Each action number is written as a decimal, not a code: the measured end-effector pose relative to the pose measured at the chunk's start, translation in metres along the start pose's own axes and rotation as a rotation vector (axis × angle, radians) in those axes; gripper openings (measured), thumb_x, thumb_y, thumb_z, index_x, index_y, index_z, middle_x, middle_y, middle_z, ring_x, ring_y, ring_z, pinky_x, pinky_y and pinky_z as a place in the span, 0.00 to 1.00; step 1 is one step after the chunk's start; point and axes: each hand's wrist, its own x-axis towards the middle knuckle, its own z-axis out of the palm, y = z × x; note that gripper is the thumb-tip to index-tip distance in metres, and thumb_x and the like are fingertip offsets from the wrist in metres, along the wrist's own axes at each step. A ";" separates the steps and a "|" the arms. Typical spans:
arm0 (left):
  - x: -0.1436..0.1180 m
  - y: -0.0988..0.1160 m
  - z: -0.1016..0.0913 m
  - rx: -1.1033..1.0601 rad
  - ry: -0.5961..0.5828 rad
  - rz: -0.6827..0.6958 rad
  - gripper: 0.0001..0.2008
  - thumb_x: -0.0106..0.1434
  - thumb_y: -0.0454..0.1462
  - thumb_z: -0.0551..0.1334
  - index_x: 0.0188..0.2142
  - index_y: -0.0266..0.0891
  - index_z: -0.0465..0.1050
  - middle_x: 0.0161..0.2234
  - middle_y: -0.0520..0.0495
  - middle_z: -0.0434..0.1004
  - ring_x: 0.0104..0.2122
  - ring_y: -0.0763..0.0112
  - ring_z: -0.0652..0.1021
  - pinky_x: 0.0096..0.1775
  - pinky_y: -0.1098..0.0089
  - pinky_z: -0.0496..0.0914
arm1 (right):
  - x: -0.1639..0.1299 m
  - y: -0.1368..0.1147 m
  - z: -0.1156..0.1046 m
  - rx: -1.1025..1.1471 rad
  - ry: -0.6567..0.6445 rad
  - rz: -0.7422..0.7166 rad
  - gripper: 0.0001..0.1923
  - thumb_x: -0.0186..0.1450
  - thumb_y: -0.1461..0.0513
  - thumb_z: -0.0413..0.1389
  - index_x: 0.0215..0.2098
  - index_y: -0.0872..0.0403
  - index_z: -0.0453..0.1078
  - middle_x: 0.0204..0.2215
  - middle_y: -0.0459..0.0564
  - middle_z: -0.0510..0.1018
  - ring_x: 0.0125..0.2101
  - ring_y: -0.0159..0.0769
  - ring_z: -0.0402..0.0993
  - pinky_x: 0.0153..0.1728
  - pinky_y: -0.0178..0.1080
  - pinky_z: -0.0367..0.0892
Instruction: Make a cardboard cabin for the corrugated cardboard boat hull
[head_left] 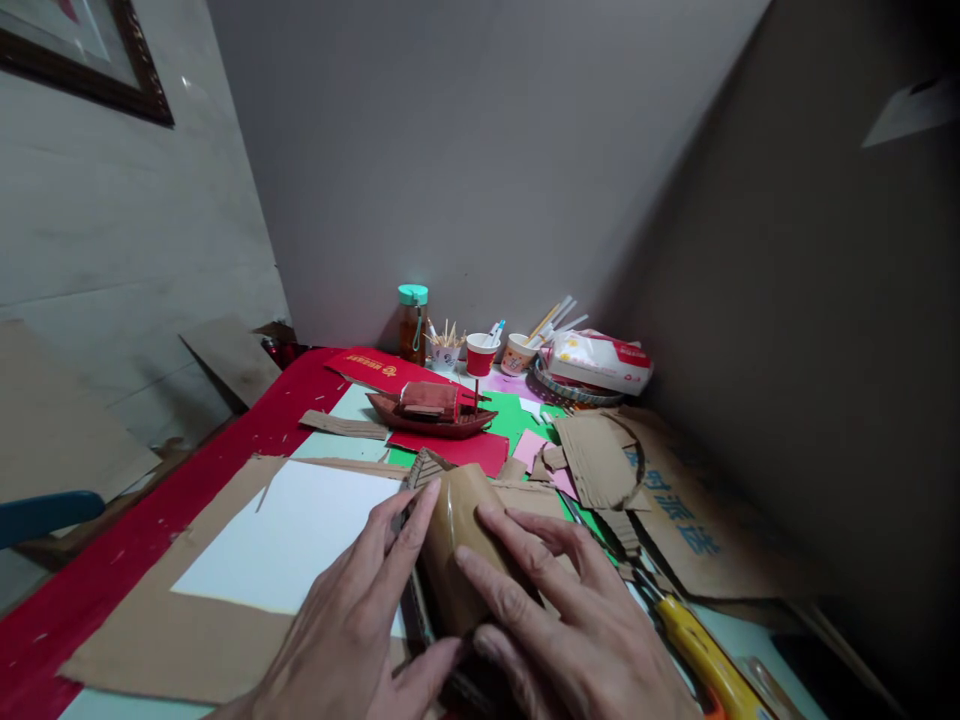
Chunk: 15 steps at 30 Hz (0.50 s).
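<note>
A curved piece of brown cardboard [474, 540] arches up between my two hands, with a thin shiny streak along its surface. My left hand [367, 610] grips its left edge, fingertips near the far corner and thumb at the near end. The fingers of my right hand [570, 610] press over its top and right side. Beneath and around it shows a dark-edged cardboard form, with a corrugated tip [429, 464] at the far end; my hands hide most of it. Beyond lies a reddish-brown model boat [431, 408] with a cabin and a mast.
White paper [292, 530] lies on a cardboard sheet [187, 640] at left. Cardboard scraps [600, 465] and a yellow-handled tool [705, 650] are at right. A bottle [412, 325], a red paper cup [482, 357] and a tissue pack [600, 362] stand by the wall.
</note>
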 end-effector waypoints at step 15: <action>0.000 0.004 -0.009 0.005 -0.089 0.001 0.51 0.58 0.35 0.64 0.73 0.47 0.33 0.65 0.32 0.59 0.61 0.48 0.72 0.56 0.57 0.74 | -0.004 0.005 -0.003 -0.012 -0.043 -0.044 0.20 0.73 0.63 0.51 0.62 0.56 0.68 0.60 0.56 0.76 0.53 0.45 0.76 0.48 0.43 0.79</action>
